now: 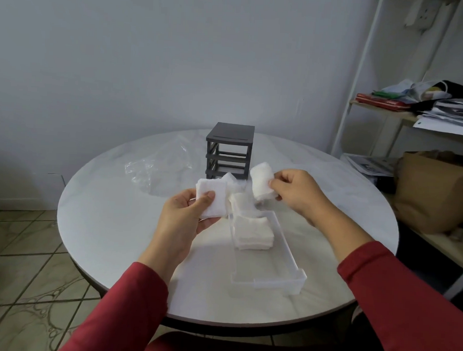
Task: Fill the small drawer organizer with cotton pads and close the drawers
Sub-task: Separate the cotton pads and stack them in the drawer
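A dark grey drawer frame (pixel 229 150) stands at the back of the round white table (pixel 111 223), its slots open with no drawers in them. A clear drawer (pixel 278 282) lies in front of me on the table, with a stack of white cotton pads (pixel 253 233) in its far half. My left hand (pixel 186 218) grips a stack of cotton pads (pixel 212 198) above the table, left of the drawer. My right hand (pixel 296 191) pinches another stack of pads (pixel 262 180) above the drawer's far end. More loose pads (pixel 234 183) lie between the frame and the drawer.
A crumpled clear plastic bag (pixel 159 167) lies on the table left of the frame. A white shelf rack (pixel 361 101) with papers and clothes stands at the right, with a brown paper bag (pixel 434 192) below. Tiled floor shows at the left.
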